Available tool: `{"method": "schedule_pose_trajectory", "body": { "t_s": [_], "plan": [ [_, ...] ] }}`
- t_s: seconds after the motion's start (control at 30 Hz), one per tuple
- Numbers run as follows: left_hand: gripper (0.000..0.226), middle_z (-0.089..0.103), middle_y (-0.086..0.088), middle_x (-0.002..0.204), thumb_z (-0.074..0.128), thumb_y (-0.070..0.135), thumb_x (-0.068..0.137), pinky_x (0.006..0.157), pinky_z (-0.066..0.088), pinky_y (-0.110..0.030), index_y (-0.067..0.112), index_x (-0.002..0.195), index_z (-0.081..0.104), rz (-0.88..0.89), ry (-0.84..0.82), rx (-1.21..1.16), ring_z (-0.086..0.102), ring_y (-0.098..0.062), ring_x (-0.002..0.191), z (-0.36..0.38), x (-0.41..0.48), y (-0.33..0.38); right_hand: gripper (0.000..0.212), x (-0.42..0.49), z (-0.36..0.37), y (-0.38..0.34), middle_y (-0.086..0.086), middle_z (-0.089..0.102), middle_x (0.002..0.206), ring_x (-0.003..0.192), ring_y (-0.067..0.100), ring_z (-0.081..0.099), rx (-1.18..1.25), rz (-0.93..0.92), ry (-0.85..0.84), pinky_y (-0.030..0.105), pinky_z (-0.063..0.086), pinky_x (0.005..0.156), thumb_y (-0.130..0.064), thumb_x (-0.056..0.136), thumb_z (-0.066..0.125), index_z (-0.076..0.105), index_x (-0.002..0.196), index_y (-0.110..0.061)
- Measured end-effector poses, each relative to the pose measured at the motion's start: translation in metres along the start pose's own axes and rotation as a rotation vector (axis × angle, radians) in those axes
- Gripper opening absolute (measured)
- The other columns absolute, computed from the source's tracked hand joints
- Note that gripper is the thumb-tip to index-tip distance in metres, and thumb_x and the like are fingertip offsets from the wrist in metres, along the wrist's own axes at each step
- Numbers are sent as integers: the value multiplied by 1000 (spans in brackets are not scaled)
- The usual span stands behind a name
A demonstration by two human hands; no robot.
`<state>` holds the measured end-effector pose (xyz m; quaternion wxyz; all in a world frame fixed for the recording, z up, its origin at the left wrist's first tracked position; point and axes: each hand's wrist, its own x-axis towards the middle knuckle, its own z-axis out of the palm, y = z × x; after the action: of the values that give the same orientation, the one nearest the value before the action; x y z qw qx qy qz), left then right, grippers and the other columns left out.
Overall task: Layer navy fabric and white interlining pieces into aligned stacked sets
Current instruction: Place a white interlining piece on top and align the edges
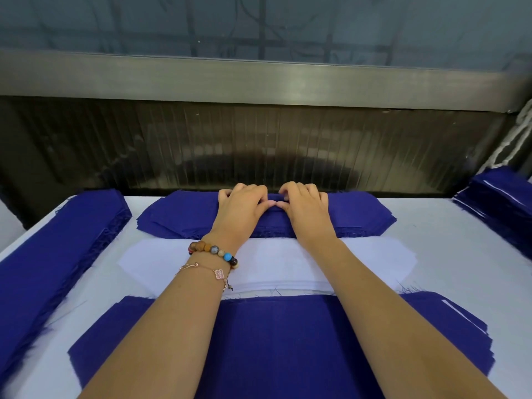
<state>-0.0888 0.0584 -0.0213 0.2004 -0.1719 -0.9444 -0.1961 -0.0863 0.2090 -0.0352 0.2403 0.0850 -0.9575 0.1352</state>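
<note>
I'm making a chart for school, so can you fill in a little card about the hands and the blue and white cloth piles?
left hand: curled fingers seem to pinch the top of the far navy stack
right hand: same stack, thumb tips meeting
white interlining stack: middle of the table, beneath the wrists
near navy stack: closest, under the forearms
left navy stack: left edge
right navy stack: far right
beaded bracelet: left wrist

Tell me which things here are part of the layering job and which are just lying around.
Job: left hand, right hand, far navy stack, white interlining stack, near navy stack, left navy pile, right navy pile.
Lying about: white cord, metal rail, beaded bracelet.
</note>
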Motion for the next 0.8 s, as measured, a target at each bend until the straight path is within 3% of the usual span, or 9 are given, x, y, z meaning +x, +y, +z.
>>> {"method": "schedule_pose_trajectory", "body": {
  "t_s": [0.1, 0.17, 0.23, 0.3, 0.4, 0.47, 0.57, 0.67, 0.8],
  "plan": [
    [18, 61, 8, 94, 46, 37, 99, 96, 31, -36, 24, 92, 55, -2, 2, -14, 51, -14, 98, -1, -1, -1, 31, 1, 2, 3, -3, 52, 119, 115, 17, 40, -75, 14, -6, 31, 28, 94, -43, 99, 41, 53, 122, -25],
    [12, 61, 9, 105, 49, 35, 99, 96, 31, -36, 28, 105, 56, -12, -3, -16, 50, -15, 105, 1, 0, -2, 30, 0, 4, 4, -2, 49, 117, 113, 18, 39, -103, 6, 8, 32, 29, 94, -42, 100, 38, 55, 119, -25],
    [27, 55, 7, 123, 48, 34, 99, 98, 30, -36, 31, 125, 52, -26, -36, 67, 45, -15, 116, 4, 0, -3, 25, -1, 4, 4, -2, 49, 116, 111, 18, 39, -106, 0, 29, 32, 30, 93, -39, 100, 38, 54, 113, -25],
    [33, 48, 5, 130, 47, 36, 100, 98, 29, -36, 32, 132, 49, -28, -48, 150, 39, -17, 121, 7, 0, -5, 18, -2, 4, 4, -2, 49, 116, 111, 18, 39, -87, 0, 36, 34, 30, 94, -35, 100, 41, 52, 109, -24],
    [26, 48, 6, 126, 52, 33, 98, 99, 28, -36, 30, 123, 54, 7, 8, 142, 38, -16, 119, 5, -1, -5, 3, -2, 2, 3, -6, 52, 112, 114, 17, 40, -21, -9, 42, 35, 26, 97, -27, 99, 45, 48, 100, -25],
    [18, 51, 7, 121, 55, 30, 96, 102, 27, -37, 29, 114, 56, 54, 77, 117, 41, -14, 117, 2, -1, -3, 6, -3, 1, 2, -8, 55, 107, 114, 17, 41, 24, -18, 56, 35, 24, 98, -25, 98, 48, 43, 95, -27],
    [11, 57, 9, 109, 55, 29, 96, 108, 24, -41, 28, 107, 56, 73, 125, 76, 48, -14, 111, -3, 0, 0, 16, -3, -1, 1, -6, 57, 109, 114, 16, 42, 68, -2, 74, 35, 22, 99, -35, 94, 55, 50, 105, -25],
    [21, 58, 8, 111, 52, 40, 96, 112, 20, -47, 28, 113, 54, 6, 20, 150, 49, -16, 114, -8, -1, -6, 31, 0, -5, 4, -5, 56, 117, 117, 17, 40, -26, -25, -5, 36, 21, 100, -44, 93, 52, 51, 117, -24],
    [34, 54, 4, 120, 51, 47, 95, 114, 14, -56, 27, 121, 55, -58, -171, 289, 45, -20, 121, -24, 5, -18, 39, 9, -33, 32, -2, 55, 124, 122, 21, 39, -141, -65, -230, 42, 22, 104, -44, 96, 48, 46, 130, -25]
  ]
}}
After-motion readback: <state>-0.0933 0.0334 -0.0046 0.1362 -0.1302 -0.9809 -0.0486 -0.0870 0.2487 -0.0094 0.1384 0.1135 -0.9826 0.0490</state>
